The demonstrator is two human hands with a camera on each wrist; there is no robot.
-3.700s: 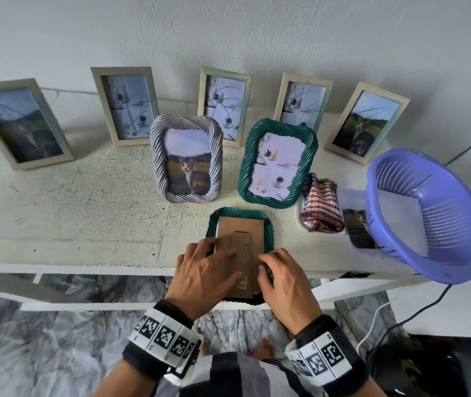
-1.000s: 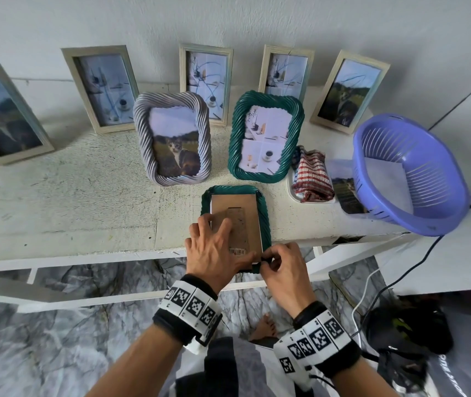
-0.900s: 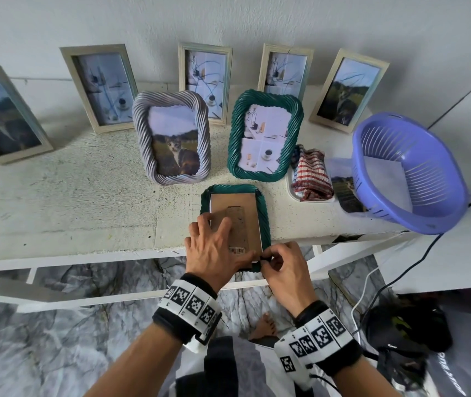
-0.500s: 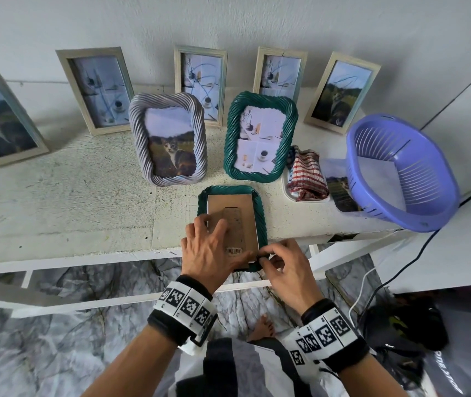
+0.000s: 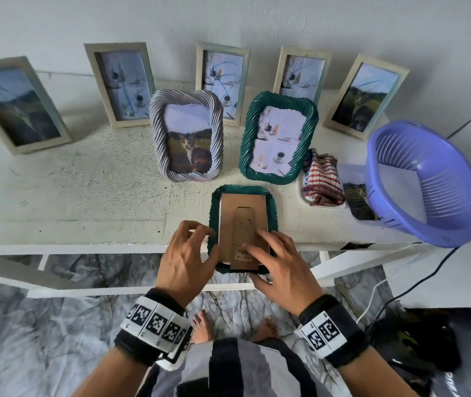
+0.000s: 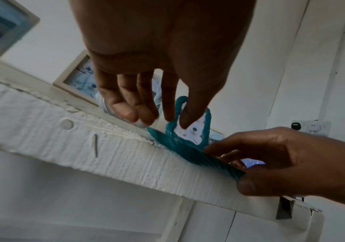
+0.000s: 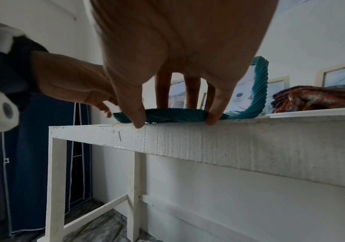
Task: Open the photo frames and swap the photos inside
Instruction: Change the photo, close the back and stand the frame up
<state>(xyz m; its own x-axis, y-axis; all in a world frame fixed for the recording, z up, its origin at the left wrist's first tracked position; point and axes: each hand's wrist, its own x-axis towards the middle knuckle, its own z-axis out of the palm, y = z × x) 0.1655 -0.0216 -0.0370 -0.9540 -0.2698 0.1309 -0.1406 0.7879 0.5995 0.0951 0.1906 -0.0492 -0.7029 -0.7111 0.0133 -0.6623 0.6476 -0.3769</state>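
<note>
A green twisted-rim photo frame [image 5: 214,207] lies face down at the table's front edge, its brown backing board [image 5: 242,216] and folded stand facing up. My left hand [image 5: 188,253] is at the frame's left rim, fingers loosely arched down beside it and thumb against the rim. My right hand [image 5: 280,265] lays its fingers on the lower part of the backing. In the left wrist view its thumb [image 6: 248,185] is under the frame's near edge [image 6: 198,157], so it pinches that end. The right wrist view shows the frame's near rim [image 7: 173,114] under the fingers.
A grey twisted frame with a cat photo [image 5: 187,136] and a green one [image 5: 278,138] stand just behind. Several pale wooden frames lean on the wall. A checked cloth [image 5: 321,179], a loose photo [image 5: 357,196] and a purple basket [image 5: 426,181] sit at right.
My left hand slid off the backing board to the frame's left rim. My right hand left the lower right corner and spread its fingers over the backing.
</note>
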